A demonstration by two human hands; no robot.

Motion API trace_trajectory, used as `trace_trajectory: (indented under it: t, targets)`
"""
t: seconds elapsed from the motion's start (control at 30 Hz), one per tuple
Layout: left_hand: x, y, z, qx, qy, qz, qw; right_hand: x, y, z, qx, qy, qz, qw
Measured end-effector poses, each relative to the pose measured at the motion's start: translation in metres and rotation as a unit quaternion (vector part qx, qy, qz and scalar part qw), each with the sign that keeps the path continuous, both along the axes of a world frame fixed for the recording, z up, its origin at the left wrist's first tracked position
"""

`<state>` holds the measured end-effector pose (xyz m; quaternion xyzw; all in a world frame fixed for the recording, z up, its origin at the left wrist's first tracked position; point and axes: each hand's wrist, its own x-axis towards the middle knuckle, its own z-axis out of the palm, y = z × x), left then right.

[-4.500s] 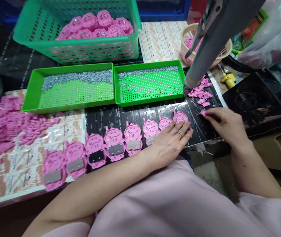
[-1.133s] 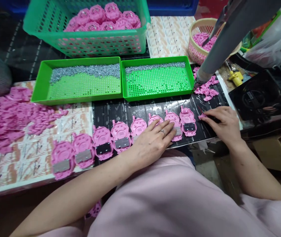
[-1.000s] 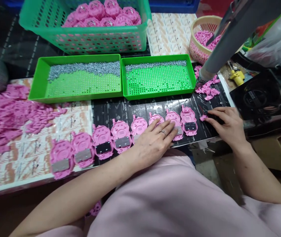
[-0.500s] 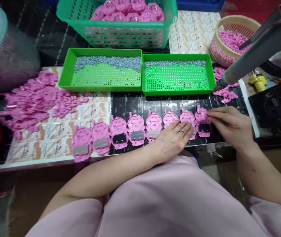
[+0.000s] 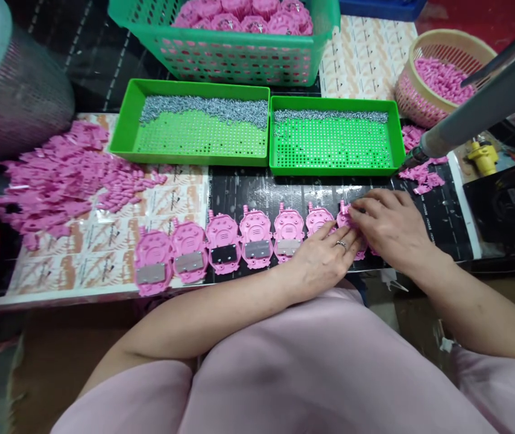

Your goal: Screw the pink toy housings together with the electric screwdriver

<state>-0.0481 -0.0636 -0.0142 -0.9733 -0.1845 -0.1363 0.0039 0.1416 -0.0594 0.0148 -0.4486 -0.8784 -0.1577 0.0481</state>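
A row of pink plastic casing halves (image 5: 256,232) lies along the table's front edge, each with a short stub on top. Screwed-down rectangular plates, grey or black, cover the lower part of those at the left. My left hand (image 5: 325,256), wearing a ring, rests flat with fingers stretched over casings toward the right end. Beside it, my right hand (image 5: 393,229) has its fingertips pinched at the top of a casing, on what looks like a small pink plastic part (image 5: 344,208). The rightmost casing is mostly hidden under this hand.
Two green trays (image 5: 194,160) (image 5: 334,171) of small metal screws stand behind the row. A power screwdriver (image 5: 447,132) slants in at the right. Loose pink parts (image 5: 67,181) are heaped at the left. Behind are a green basket (image 5: 239,57) and a beige basket (image 5: 442,78).
My right hand has moved left, from the rightmost casing to the one beside it, close to my left hand. My left hand stays flat on the casings. The view has shifted slightly.
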Motion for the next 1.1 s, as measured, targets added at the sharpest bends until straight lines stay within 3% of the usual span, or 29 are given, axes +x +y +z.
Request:
trace_trajectory:
  t: [0.23, 0.6, 0.77, 0.87, 0.93, 1.1]
  targets:
    - [0.0, 0.001, -0.003, -0.014, -0.003, -0.004, 1.0, -0.005, -0.001, 0.004, -0.039, 0.012, -0.03, 0.999]
    - [0.002, 0.004, 0.003, -0.013, -0.006, 0.006, 1.0, -0.012, -0.006, -0.003, 0.012, 0.057, -0.066, 0.996]
    - [0.001, 0.003, 0.008, -0.031, 0.017, -0.002, 0.999, 0.037, -0.004, 0.003, -0.014, 0.14, -0.106, 0.984]
    - [0.002, 0.003, 0.008, -0.038, 0.035, 0.003, 0.999, 0.088, -0.001, -0.002, 0.038, 0.083, -0.201, 0.975]
    - [0.003, 0.003, 0.008, -0.039, 0.047, 0.002, 0.998, 0.114, 0.002, -0.011, 0.041, 0.053, -0.219, 0.973]
    - [0.0, 0.002, 0.01, -0.022, 0.043, -0.003, 0.999, 0.129, 0.001, -0.028, 0.034, 0.068, -0.221, 0.972]
